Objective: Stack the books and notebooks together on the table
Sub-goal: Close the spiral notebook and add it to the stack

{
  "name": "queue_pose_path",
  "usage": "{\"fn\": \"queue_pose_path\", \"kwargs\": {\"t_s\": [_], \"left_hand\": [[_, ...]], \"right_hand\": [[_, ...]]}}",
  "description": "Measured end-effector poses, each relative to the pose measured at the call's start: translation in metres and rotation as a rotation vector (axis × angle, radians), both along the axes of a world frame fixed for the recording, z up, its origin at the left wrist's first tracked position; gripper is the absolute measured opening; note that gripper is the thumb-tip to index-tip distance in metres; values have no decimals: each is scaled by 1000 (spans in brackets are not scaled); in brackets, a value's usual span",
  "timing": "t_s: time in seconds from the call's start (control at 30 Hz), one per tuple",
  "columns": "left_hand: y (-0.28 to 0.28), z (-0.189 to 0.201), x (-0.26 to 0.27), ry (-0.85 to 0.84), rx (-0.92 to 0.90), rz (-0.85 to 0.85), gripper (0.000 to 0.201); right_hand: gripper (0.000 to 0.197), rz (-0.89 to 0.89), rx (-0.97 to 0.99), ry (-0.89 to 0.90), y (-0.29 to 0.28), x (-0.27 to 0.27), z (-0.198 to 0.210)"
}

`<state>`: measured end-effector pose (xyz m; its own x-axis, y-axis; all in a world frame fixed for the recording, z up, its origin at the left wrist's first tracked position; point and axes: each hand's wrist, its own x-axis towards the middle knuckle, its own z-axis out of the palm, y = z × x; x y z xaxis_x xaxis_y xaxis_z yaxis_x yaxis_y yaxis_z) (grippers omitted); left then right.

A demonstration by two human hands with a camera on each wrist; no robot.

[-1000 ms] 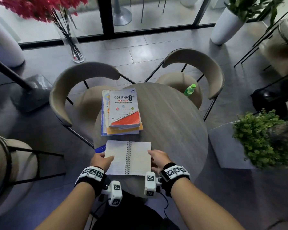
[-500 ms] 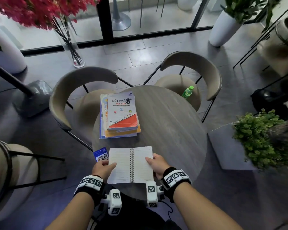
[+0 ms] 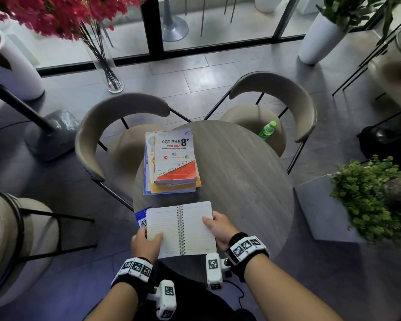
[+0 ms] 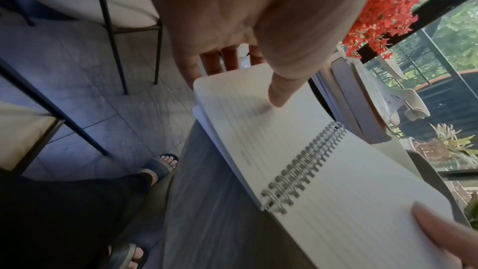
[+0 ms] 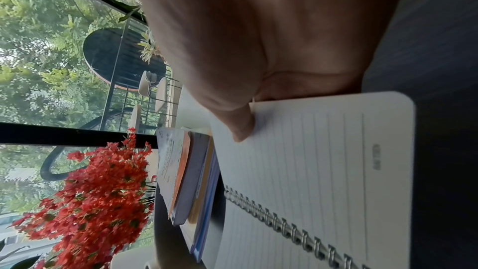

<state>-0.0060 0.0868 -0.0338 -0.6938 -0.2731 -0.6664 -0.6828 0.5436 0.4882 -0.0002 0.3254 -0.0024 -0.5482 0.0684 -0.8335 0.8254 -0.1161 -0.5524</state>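
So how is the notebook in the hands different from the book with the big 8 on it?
The spiral notebook lies open, showing blank lined pages; the book with the 8 is closed, showing its printed white and orange cover. The left hand and right hand each hold a side of the notebook; nothing touches the book. The notebook has wire coils down its middle; the book shows none. The book tops a pile; the notebook is apart, nearer the person.

One open spiral notebook, one stack of books, one green bottle, two hands.
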Motion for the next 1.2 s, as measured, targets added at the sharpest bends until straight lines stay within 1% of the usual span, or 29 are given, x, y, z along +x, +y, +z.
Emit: {"fn": "queue_pose_path", "kwargs": {"t_s": [0.13, 0.3, 0.37, 0.43, 0.47, 0.5, 0.53, 0.6, 0.63, 0.73, 0.83, 0.93, 0.97, 1.03, 1.07, 1.1, 1.17, 1.2], "left_hand": [[-2, 11, 0, 41, 73, 47, 19], [-14, 17, -5, 108, 176, 96, 19], [-15, 27, -6, 178, 200, 129, 24], [-15, 42, -8, 244, 222, 149, 40], [-16, 48, -9, 271, 258, 153, 48], [-17, 51, -11, 295, 310, 151, 52], [-18, 53, -14, 304, 354, 134, 49], [-14, 60, -19, 338, 413, 77, 30], [-9, 67, -21, 363, 434, 44, 27], [13, 86, -26, 429, 442, -91, 40], [35, 91, -32, 459, 305, -272, 58], [51, 93, -36, 425, 165, -422, 80], [55, 94, -37, 425, 134, -465, 85], [58, 95, -37, 438, 96, -523, 89], [57, 95, -38, 449, 107, -547, 89], [55, 94, -38, 462, 143, -566, 86], [49, 91, -40, 488, 288, -556, 72], [45, 91, -43, 507, 366, -516, 63]], "right_hand": [[11, -3, -38, 19, -4, -8, 4], [11, -22, -74, 61, -4, -19, 12], [10, -49, -85, 79, -4, -24, 17], [11, -64, -90, 96, -4, -28, 20], [11, -70, -92, 106, -4, -29, 21], [11, -77, -91, 113, -4, -30, 22], [11, -85, -92, 117, -4, -32, 23], [14, -109, -109, 127, -6, -34, 25], [16, -127, -125, 131, -8, -35, 27], [25, -166, -167, 137, -17, -40, 34], [31, -155, -192, 136, -32, -47, 45], [35, -186, -237, 131, -48, -51, 57], [39, -204, -255, 140, -52, -51, 61], [49, -233, -300, 158, -55, -49, 67], [49, -244, -308, 168, -54, -47, 67], [44, -238, -287, 195, -53, -46, 64], [33, -201, -188, 261, -48, -49, 55], [31, -179, -135, 279, -44, -54, 51]]}}
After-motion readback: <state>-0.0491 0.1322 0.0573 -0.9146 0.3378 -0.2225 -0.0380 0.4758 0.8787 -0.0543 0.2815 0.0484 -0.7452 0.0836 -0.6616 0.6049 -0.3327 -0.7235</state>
